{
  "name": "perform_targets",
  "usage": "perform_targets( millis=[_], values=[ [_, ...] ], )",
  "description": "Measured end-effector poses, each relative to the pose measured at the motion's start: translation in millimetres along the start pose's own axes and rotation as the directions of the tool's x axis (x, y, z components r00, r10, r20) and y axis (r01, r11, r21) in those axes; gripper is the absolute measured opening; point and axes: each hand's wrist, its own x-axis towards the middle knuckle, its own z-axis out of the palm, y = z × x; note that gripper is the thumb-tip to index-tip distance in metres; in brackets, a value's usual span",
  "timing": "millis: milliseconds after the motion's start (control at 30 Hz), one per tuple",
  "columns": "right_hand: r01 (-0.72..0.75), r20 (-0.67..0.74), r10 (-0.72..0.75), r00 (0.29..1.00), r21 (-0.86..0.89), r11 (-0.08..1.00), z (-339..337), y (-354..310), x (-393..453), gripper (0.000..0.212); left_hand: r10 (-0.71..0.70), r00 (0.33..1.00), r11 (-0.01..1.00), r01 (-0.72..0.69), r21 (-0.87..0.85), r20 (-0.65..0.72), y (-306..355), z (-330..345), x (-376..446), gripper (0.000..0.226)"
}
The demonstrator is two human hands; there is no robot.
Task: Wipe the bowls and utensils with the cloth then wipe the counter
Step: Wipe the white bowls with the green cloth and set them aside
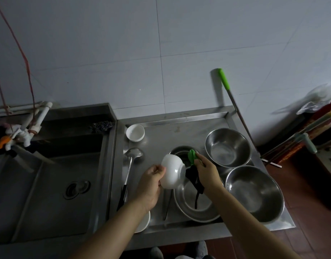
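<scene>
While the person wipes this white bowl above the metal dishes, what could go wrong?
1. The left hand grips the tilted white bowl only at its rim; it may slip and fall on the steel plate below.
2. The cloth, held by the right hand, hangs a dark tail that may drag over the plate.

Both forearms are bare to the bottom edge of the view, with no sleeves, watch, rings or gloves showing on the left hand (151,181) or the right hand (207,171). Below them, grey shoes (200,248) peek out.
</scene>
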Motion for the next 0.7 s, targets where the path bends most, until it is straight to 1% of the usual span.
perform_targets(
  millis=[33,67,100,133,167,200,267,300,367,433,500,533,567,600,633,667,700],
  values=[
    [-0.036,0.016,0.036,0.999,0.012,0.999,-2.3,-1.1,-0.9,0.030,0.100,0.995,0.968,-0.103,0.228,0.026,-1.8,-6.7,2.3,0.021],
    [-0.077,0.055,0.075,0.996,0.035,0.996,-2.7,-3.0,-2.5,0.028,0.185,0.978,0.863,-0.207,0.461,0.094,-5.0,-13.9,4.4,0.021],
    [-0.131,0.119,0.120,0.986,0.093,0.987,-1.3,-5.4,-6.4,0.028,0.247,0.954,0.710,-0.296,0.638,0.168,-9.2,-19.5,5.5,0.021],
    [-0.192,0.193,0.160,0.968,0.158,0.969,0.9,-7.8,-10.9,0.031,0.297,0.927,0.572,-0.366,0.734,0.230,-12.5,-23.4,4.5,0.020],
    [-0.242,0.263,0.187,0.946,0.195,0.951,4.1,-10.4,-15.8,0.037,0.342,0.894,0.460,-0.428,0.778,0.289,-15.1,-26.7,2.3,0.018],
    [-0.268,0.321,0.195,0.927,0.200,0.942,7.4,-10.7,-18.2,0.043,0.398,0.847,0.357,-0.498,0.791,0.353,-18.4,-29.3,-0.1,0.017],
    [-0.275,0.388,0.210,0.897,0.121,0.954,12.8,-6.7,-19.3,0.046,0.450,0.736,0.152,-0.621,0.769,0.505,-30.1,-37.1,-0.4,0.018],
    [-0.273,0.396,0.223,0.891,0.073,0.959,14.6,-3.5,-19.1,0.045,0.443,0.703,0.087,-0.652,0.753,0.557,-37.9,-42.2,0.9,0.022],
    [-0.286,0.383,0.257,0.887,0.019,0.958,18.3,5.5,-17.5,0.039,0.420,0.684,0.026,-0.666,0.745,0.597,-48.9,-52.9,2.3,0.033],
    [-0.306,0.341,0.293,0.893,-0.016,0.952,23.7,13.2,-18.4,0.033,0.442,0.639,-0.059,-0.680,0.731,0.629,-55.8,-63.2,2.1,0.032],
    [-0.294,0.297,0.295,0.908,-0.049,0.955,30.2,17.5,-23.4,0.026,0.457,0.591,-0.134,-0.693,0.709,0.664,-61.9,-73.3,-1.1,0.032],
    [-0.277,0.286,0.289,0.914,-0.081,0.957,33.3,19.4,-26.1,0.022,0.460,0.610,-0.115,-0.680,0.724,0.645,-63.2,-78.7,-3.6,0.035],
    [-0.261,0.278,0.286,0.917,-0.125,0.957,36.5,20.9,-28.5,0.020,0.467,0.661,-0.043,-0.646,0.762,0.587,-64.6,-84.6,-6.3,0.040],
    [-0.238,0.274,0.281,0.920,-0.181,0.954,39.2,25.1,-28.8,0.019,0.489,0.725,0.072,-0.587,0.806,0.484,-65.2,-90.0,-10.0,0.045],
    [-0.210,0.276,0.272,0.922,-0.234,0.949,42.2,28.1,-29.5,0.019,0.509,0.788,0.207,-0.503,0.839,0.347,-68.9,-98.6,-10.4,0.048],
    [-0.182,0.280,0.258,0.925,-0.271,0.945,45.8,31.2,-30.1,0.019,0.514,0.837,0.344,-0.402,0.849,0.188,-71.8,-106.6,-11.0,0.048],
    [-0.167,0.284,0.249,0.926,-0.284,0.944,49.5,33.2,-31.9,0.018,0.460,0.887,0.496,-0.284,0.821,0.029,-73.0,-115.0,-9.9,0.049]
  ],
)
